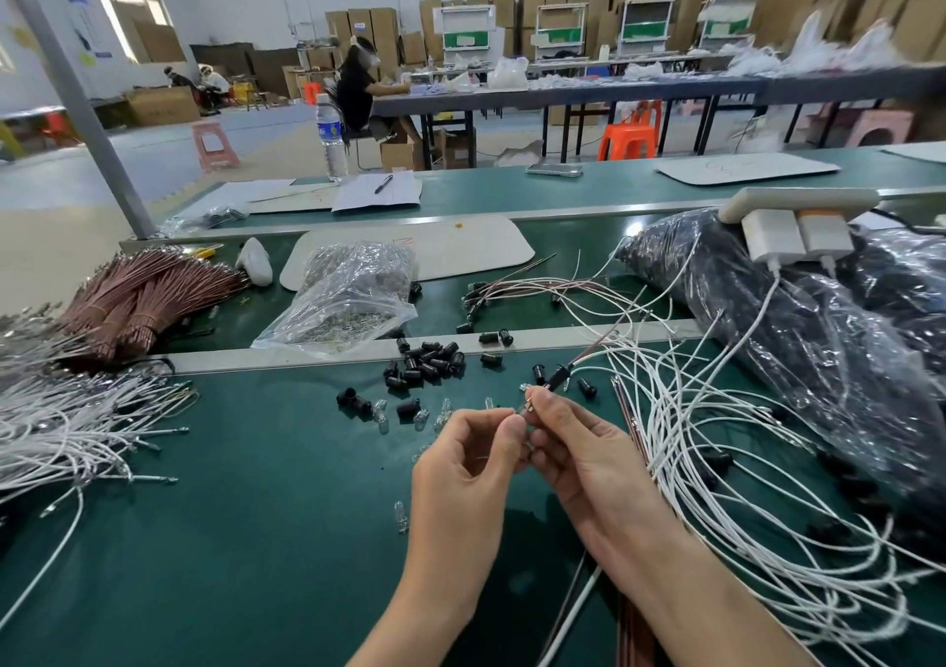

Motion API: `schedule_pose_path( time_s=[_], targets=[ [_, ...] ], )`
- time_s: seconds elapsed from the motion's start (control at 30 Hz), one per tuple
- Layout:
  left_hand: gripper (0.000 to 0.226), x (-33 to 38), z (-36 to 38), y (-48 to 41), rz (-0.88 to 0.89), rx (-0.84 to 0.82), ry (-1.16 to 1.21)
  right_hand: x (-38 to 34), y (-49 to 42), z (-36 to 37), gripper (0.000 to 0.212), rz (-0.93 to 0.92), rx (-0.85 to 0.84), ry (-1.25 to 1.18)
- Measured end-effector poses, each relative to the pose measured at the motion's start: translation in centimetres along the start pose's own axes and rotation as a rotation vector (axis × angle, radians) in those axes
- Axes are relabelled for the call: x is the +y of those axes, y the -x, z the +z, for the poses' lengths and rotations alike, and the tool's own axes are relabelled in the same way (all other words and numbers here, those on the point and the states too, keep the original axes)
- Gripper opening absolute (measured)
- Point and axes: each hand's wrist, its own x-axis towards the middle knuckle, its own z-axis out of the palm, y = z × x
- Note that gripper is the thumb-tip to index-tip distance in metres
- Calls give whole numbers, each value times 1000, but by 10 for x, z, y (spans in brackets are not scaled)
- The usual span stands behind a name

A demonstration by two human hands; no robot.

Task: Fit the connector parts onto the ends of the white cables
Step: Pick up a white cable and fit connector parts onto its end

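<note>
Both hands meet above the green bench. My right hand (578,454) pinches the metal-tipped end of a cable (604,357) that carries a black connector sleeve (559,375) just beyond my fingertips. My left hand (468,454) pinches a small clear part against that tip; the part is mostly hidden by my fingers. Loose black sleeves (427,362) lie in a pile behind my hands. Small clear bulbs (381,413) are scattered near them. White cables (727,461) lie tangled to the right.
A heap of white cables (66,426) and bundles of brown wires (138,293) lie at the left. A clear bag of small parts (353,293) sits behind the pile. A large black plastic bag (819,339) fills the right, under a power strip (798,205).
</note>
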Motion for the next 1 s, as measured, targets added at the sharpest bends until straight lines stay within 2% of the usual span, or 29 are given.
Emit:
schedule_pose_path(
  time_s=[0.1,0.27,0.43,0.8,1.0],
  targets=[
    [14,-1,-1,0,4,3,-15,1,1,1,28,3,8,-4],
    [14,-3,1,2,28,35,-25,4,3,2,18,-2,7,-23],
    [15,-4,1,-1,41,43,-20,3,1,3,20,21,39,-34],
    [5,-7,1,0,91,36,-76,7,3,6,12,21,63,-44],
    [8,-11,0,-1,123,8,-119,8,5,8,9,0,69,-30]
  ],
)
